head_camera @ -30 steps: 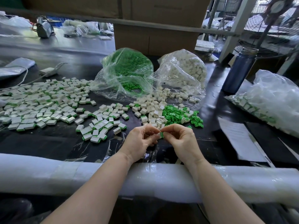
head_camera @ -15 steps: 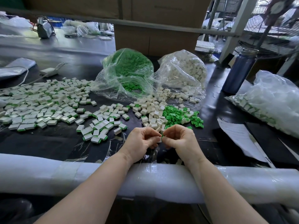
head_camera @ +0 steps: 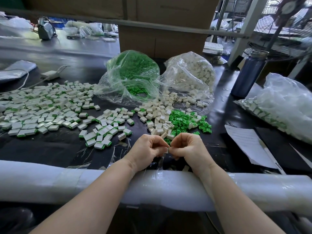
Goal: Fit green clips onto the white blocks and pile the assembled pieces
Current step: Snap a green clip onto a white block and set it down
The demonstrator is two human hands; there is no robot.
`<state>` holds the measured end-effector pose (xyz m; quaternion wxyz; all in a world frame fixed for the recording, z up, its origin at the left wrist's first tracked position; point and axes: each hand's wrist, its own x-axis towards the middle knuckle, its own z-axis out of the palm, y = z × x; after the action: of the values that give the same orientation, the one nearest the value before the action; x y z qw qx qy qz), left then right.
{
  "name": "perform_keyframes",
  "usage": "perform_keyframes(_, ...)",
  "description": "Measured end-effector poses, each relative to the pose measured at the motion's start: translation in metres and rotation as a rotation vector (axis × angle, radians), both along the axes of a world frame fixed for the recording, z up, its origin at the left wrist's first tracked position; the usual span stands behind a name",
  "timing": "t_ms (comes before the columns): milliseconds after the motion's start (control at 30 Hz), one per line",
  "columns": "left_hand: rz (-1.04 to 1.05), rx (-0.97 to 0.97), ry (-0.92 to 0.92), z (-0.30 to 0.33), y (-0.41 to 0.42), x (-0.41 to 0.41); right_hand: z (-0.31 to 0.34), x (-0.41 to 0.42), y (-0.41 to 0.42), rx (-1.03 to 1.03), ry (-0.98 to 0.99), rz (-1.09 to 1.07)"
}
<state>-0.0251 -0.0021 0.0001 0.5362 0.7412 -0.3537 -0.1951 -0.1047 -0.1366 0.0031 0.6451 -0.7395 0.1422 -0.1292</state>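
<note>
Here, both hands meet fingertip to fingertip just above the near edge of the worktop (head_camera: 55, 152). The left hand (head_camera: 147, 152) and the right hand (head_camera: 188, 149) are curled, and they pinch one small white block (head_camera: 166, 150) between them; only a sliver of the block shows, and no clip can be made out on it.

Loose white blocks (head_camera: 157, 115) lie in a heap just beyond the hands: small, boxy, matte pieces of hard plastic, some with an open slot on one face. Touching that heap on its right is a heap of green clips (head_camera: 183, 119), bright green with a ribbed, fan-like top. To the left lie the assembled pieces (head_camera: 42, 108), flat white rectangles with a green edge, in one broad spread and one smaller cluster nearer the hands. They are too many to count.

Three clear, crinkled plastic bags are on the dark, glossy worktop: one bag of clips (head_camera: 133, 76), one bag of blocks (head_camera: 190, 76) beside it, and one bag of finished pieces (head_camera: 283, 105) at the far right. One dark blue cylindrical bottle (head_camera: 246, 75) stands upright between the latter two. A white foam roll (head_camera: 42, 181) pads the near edge under both forearms.
</note>
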Motion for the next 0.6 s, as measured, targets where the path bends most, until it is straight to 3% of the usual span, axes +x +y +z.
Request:
perform_keyframes(267, 0.032, -0.068, 0.031, -0.0019, -0.001, 0.0006, -0.0009, 0.0014, -0.0004, 0.043, -0.052, -0.05)
perform_keyframes(467, 0.073, -0.061, -0.047, -0.0061, -0.0016, 0.0017, -0.0018, 0.0029, -0.0015, 0.073, -0.052, -0.089)
perform_keyframes(600, 0.084, -0.09, 0.03, -0.0063, -0.0021, 0.0025, -0.0009, 0.0011, -0.0017, 0.135, -0.085, -0.09)
